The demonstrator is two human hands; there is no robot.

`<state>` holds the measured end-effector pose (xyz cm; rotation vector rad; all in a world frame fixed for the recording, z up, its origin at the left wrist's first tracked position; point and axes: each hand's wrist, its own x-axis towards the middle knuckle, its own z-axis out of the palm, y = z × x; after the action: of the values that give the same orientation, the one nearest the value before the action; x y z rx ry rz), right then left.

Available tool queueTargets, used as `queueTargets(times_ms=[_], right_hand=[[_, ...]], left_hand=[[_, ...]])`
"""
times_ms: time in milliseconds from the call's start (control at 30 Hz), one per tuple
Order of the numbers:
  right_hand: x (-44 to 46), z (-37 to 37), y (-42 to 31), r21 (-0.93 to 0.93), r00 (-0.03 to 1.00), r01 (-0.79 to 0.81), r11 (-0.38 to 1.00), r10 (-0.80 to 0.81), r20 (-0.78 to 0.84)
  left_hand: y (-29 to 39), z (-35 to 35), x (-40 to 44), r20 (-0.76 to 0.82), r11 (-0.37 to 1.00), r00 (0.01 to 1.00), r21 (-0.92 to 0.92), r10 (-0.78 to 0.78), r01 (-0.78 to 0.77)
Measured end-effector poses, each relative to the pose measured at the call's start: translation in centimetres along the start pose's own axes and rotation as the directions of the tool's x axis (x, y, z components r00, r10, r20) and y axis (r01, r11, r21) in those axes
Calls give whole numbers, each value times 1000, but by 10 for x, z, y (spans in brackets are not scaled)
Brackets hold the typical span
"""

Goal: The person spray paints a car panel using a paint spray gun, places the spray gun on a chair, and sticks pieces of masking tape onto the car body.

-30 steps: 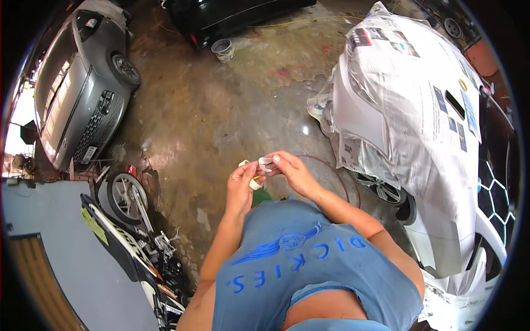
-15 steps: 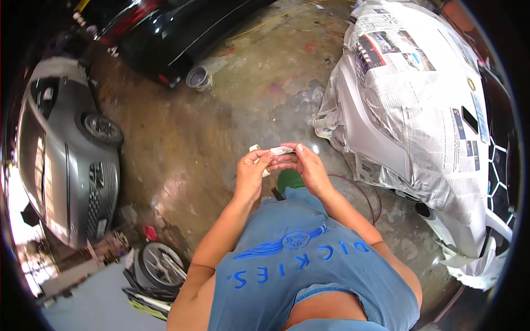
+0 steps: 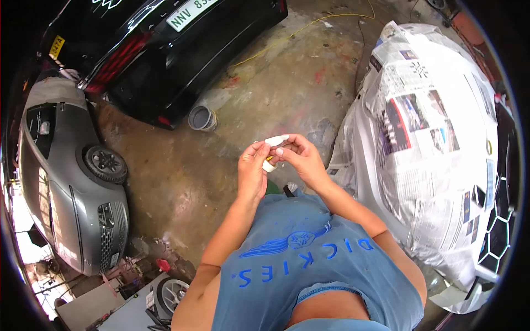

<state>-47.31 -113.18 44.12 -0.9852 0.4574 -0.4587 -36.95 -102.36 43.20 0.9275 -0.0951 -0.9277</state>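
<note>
My left hand (image 3: 252, 168) is closed, thumb against fingers, on a cream roll that looks like masking tape (image 3: 269, 166), mostly hidden by the fingers. Between both hands stretches a short white strip (image 3: 277, 141), apparently of tape. The fingers of my right hand (image 3: 305, 161) are bent around the strip's right end, with the thumb pointing in toward the left hand. Both hands are held in front of my blue shirt, above the floor.
A silver car body part covered in newspaper and plastic (image 3: 425, 138) stands at right. A black car (image 3: 182, 71) is ahead, a grey car (image 3: 94, 193) at left. A grey bucket (image 3: 202, 118) sits on the stained concrete floor, near a yellow cord (image 3: 287, 39).
My view has tilted forward, showing more of the black car. The right thumb has moved inward toward the left hand, and the white strip has turned and sits slightly higher.
</note>
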Motion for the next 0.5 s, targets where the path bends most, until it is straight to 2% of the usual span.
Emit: queueTargets(times_ms=[100, 200, 300, 400, 467, 500], right_hand=[[76, -15, -6, -15, 999, 28, 999, -29, -42], [152, -38, -12, -120, 986, 36, 992, -55, -158], [218, -53, -36, -143, 947, 120, 982, -157, -282], [269, -84, -63, -205, 836, 207, 957, -282, -471], [294, -118, -75, -394, 676, 201, 897, -418, -607], [303, -134, -81, -392, 611, 218, 894, -438, -660]], left_hand=[[9, 10, 85, 13, 1000, 1000, -1, -7, 7], [9, 10, 168, 46, 997, 997, 43, -62, 60], [29, 37, 252, 124, 984, 981, 118, -150, 135], [45, 69, 341, 226, 963, 953, 221, -202, 152], [43, 85, 395, 280, 933, 926, 323, -253, 158], [40, 93, 423, 304, 911, 910, 383, -282, 155]])
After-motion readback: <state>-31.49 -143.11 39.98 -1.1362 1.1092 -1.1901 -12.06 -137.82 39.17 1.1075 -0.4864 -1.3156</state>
